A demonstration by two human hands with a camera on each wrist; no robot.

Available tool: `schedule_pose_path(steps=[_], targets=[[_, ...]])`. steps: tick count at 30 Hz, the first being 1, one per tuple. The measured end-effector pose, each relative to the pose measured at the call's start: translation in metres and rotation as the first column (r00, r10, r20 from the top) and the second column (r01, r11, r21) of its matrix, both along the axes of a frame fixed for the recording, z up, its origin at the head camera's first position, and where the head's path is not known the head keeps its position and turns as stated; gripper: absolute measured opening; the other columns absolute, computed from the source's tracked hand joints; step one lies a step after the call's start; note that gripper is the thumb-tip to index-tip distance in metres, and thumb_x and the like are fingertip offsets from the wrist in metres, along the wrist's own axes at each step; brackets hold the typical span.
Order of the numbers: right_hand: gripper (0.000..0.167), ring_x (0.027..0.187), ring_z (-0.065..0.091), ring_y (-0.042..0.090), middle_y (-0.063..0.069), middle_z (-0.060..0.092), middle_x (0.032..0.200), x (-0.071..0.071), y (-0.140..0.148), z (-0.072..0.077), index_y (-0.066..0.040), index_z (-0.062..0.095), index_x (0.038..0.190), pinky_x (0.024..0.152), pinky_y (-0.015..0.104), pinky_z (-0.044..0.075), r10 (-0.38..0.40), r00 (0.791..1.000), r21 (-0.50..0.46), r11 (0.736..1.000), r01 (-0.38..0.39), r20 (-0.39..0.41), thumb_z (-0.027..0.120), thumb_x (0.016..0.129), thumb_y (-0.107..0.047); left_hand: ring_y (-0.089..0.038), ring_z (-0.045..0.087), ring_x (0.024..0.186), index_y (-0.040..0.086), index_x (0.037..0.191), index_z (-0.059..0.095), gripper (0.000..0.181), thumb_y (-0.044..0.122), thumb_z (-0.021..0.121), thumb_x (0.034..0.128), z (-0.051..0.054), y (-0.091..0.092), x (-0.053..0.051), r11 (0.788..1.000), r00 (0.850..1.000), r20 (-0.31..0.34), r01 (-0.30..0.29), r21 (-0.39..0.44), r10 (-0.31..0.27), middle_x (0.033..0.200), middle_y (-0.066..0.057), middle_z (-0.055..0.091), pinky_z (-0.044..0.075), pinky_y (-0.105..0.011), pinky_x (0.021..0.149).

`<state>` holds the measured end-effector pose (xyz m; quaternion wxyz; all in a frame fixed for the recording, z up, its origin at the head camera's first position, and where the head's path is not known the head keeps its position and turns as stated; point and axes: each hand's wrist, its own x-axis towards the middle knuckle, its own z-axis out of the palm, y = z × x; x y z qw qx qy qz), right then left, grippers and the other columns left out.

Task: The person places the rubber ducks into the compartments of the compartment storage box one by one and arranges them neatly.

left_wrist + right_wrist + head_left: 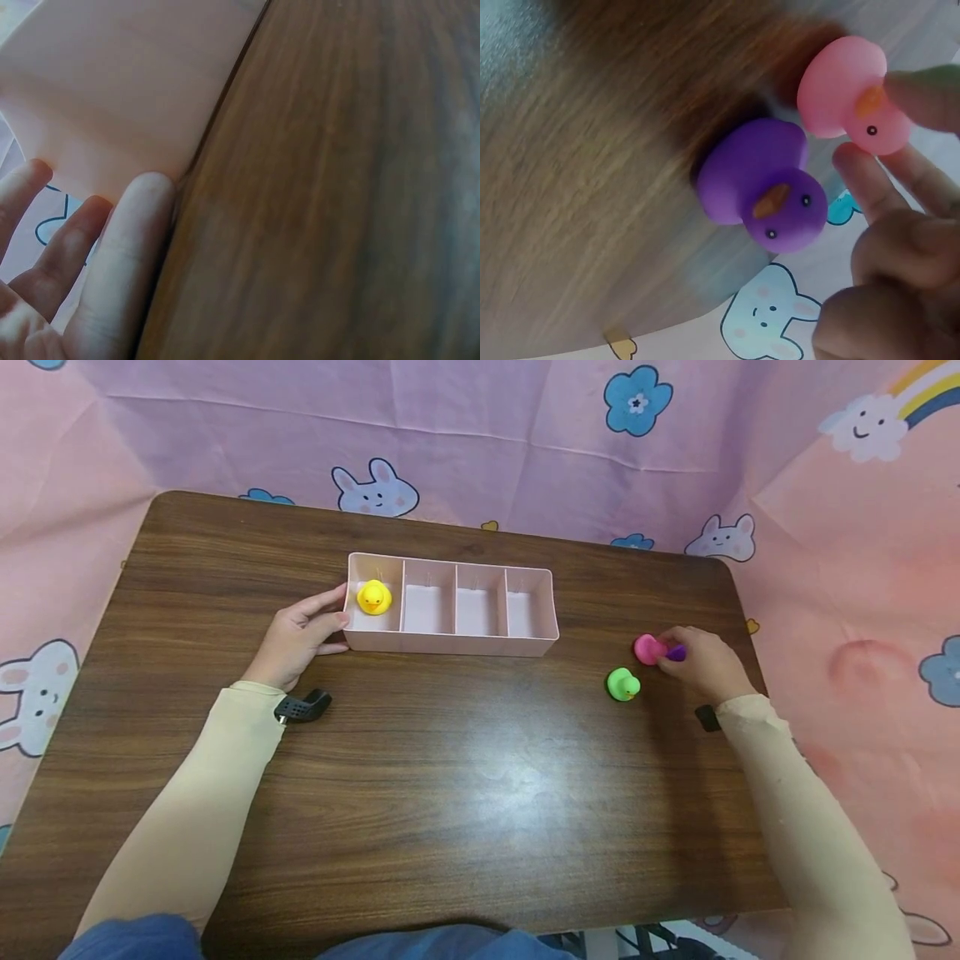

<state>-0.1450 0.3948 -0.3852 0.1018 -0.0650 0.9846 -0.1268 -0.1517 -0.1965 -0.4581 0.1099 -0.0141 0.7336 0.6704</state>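
Note:
A pale pink four-part box [450, 646] stands on the wooden table. Its leftmost compartment holds a yellow rubber duck [373, 597]. My left hand [288, 639] rests its fingertips and thumb against the box's left end wall, as the left wrist view also shows. Over at the right, my right hand [708, 662] pinches the head of a pink rubber duck [836, 86] between thumb and fingers. Beside it sits a purple rubber duck [754, 172], partly hidden by the hand in the head view. A green rubber duck [622, 685] is nearer to me.
The brown table [420, 793] has its right edge just past my right hand. A pink and purple cloth [480, 435] with bunnies and flowers hangs behind and beside it. Each wrist wears a black band [303, 706].

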Motion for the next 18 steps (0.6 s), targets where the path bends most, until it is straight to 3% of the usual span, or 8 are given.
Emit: schedule_pose_path(steps=[7,18], targets=[[0.033,0.107,0.064,0.044,0.026,0.068,0.123,0.0005,-0.0026,-0.0056,-0.001,0.067,0.122,0.092,0.063,0.053,-0.032,0.999,-0.026,0.999,0.032,-0.003,0.074,0.096,-0.019,-0.029,0.056,0.133,0.021,0.156,0.048,0.055,0.027,0.065,0.1039,0.0016,-0.0007,0.0011,1.000,1.000,0.015,0.003,-0.006,-0.003,0.161,-0.010,0.044,0.062,-0.024,0.084],[0.034,0.103,0.066,0.042,0.026,0.069,0.120,-0.0019,-0.0018,-0.0080,-0.002,0.068,0.122,0.089,0.063,0.056,-0.014,1.000,0.007,1.000,0.014,-0.019,0.075,0.095,-0.021,-0.020,0.061,0.127,0.020,0.156,0.048,0.054,0.026,0.064,0.1042,0.0010,-0.0016,-0.0004,1.000,1.000,0.001,0.006,-0.012,-0.006,0.160,-0.012,0.045,0.062,-0.024,0.084]])
